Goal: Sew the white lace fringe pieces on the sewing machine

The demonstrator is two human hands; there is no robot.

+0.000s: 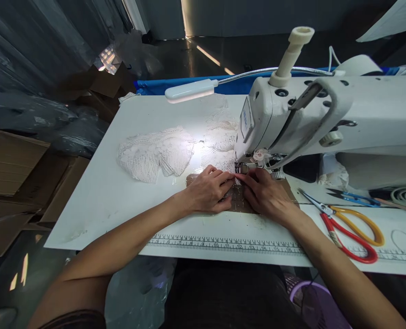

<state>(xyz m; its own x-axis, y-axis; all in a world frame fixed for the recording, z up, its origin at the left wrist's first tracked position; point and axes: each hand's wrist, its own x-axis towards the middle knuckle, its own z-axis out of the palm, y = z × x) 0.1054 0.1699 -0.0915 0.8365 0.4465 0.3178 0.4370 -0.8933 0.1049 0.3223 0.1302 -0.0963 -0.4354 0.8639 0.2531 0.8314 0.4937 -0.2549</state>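
White lace (pixel 220 157) runs across the table up to the needle area of a white sewing machine (pixel 292 109). My left hand (pixel 211 188) is closed, its thumb and fingers pinching the near edge of the lace just left of the presser foot (pixel 244 168). Right beside it, my right hand (pixel 266 192) pinches the same edge, close in front of the foot. The fingertips of both hands nearly meet. A brown plate (pixel 237 201) lies under the hands. Another gathered piece of lace (pixel 144 157) rests farther left. The needle itself is hidden.
Scissors with red and orange handles (pixel 347 224) and blue snips (pixel 355 198) lie to the right. A ruler strip (pixel 223 244) lines the front edge. A lamp (pixel 191 90) hangs over the lace. Cardboard boxes (pixel 18 183) stand left; a purple basket (pixel 309 288) sits below.
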